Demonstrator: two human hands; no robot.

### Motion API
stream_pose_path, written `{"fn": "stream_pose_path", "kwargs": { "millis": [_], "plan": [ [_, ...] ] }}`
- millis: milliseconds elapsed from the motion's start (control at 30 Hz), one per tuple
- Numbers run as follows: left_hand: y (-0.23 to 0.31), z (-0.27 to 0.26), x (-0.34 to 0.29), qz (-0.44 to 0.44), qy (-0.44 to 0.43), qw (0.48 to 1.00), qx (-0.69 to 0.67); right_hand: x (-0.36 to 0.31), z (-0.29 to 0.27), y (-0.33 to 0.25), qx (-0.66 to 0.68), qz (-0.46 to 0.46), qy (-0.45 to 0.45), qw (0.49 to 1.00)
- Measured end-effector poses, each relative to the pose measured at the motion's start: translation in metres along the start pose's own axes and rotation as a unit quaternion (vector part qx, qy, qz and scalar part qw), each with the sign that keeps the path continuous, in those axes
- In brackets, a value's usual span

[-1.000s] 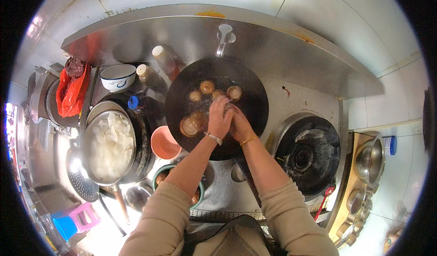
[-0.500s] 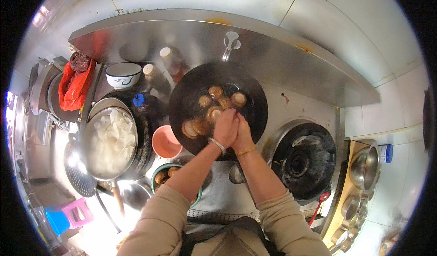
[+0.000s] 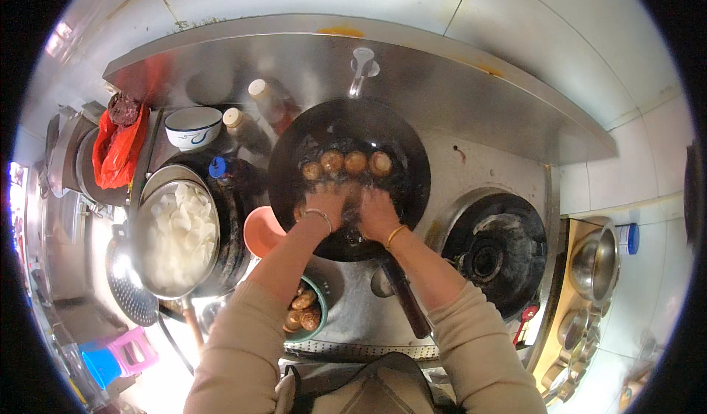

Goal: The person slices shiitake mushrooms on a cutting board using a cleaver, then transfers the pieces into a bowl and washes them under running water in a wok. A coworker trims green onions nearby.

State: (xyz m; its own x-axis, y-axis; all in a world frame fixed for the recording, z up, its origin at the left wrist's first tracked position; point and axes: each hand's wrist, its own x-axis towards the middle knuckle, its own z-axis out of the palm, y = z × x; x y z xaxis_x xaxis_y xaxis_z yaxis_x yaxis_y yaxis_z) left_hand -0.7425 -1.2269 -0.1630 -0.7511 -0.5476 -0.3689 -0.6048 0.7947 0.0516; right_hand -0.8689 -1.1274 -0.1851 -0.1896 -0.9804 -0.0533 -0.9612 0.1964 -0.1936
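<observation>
Both of my hands are down in a dark wok (image 3: 401,130) holding water and brown mushrooms (image 3: 355,163). Several mushrooms float in a row just beyond my fingers. My left hand (image 3: 328,199), with a bangle at the wrist, lies low in the water with its fingers spread. Beside it, slightly apart, my right hand (image 3: 378,213) points downward, a gold bracelet on its wrist. Its fingertips are partly hidden by the water and blurred. Another mushroom shows partly beside my left hand. The wok's handle (image 3: 405,296) slants toward me under my right forearm.
A green bowl (image 3: 321,317) of brown mushrooms and a pink bowl (image 3: 259,231) sit left of the wok. Farther left is a pan of white slices (image 3: 180,241), with a perforated skimmer (image 3: 129,281) beside it. A black burner (image 3: 493,259) lies right; a faucet (image 3: 361,71) stands behind.
My hands, clasped together over the mushrooms before, have separated and gone lower into the water. The mushrooms have shifted into a row at the far side.
</observation>
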Motion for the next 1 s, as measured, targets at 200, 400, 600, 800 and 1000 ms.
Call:
{"fn": "stream_pose_path", "kwargs": {
  "millis": [200,400,600,800,1000],
  "plan": [
    [-0.001,-0.006,0.006,0.06,-0.088,0.994,-0.005,0.005,-0.001,0.0,-0.025,0.036,0.006,0.999],
    [-0.042,-0.034,-0.045,0.074,0.231,0.917,-0.315,-0.011,-0.054,0.008,0.146,0.127,0.134,0.972],
    [-0.073,-0.023,-0.2,-0.025,0.27,0.867,-0.418,-0.086,-0.074,-0.075,0.568,0.116,0.034,0.814],
    [-0.056,0.032,-0.273,-0.13,0.173,0.956,-0.196,-0.134,-0.009,-0.188,0.456,0.009,-0.057,0.888],
    [-0.043,0.028,-0.262,-0.07,0.101,0.987,-0.101,-0.131,-0.022,-0.162,0.229,-0.097,0.064,0.967]
  ]
}}
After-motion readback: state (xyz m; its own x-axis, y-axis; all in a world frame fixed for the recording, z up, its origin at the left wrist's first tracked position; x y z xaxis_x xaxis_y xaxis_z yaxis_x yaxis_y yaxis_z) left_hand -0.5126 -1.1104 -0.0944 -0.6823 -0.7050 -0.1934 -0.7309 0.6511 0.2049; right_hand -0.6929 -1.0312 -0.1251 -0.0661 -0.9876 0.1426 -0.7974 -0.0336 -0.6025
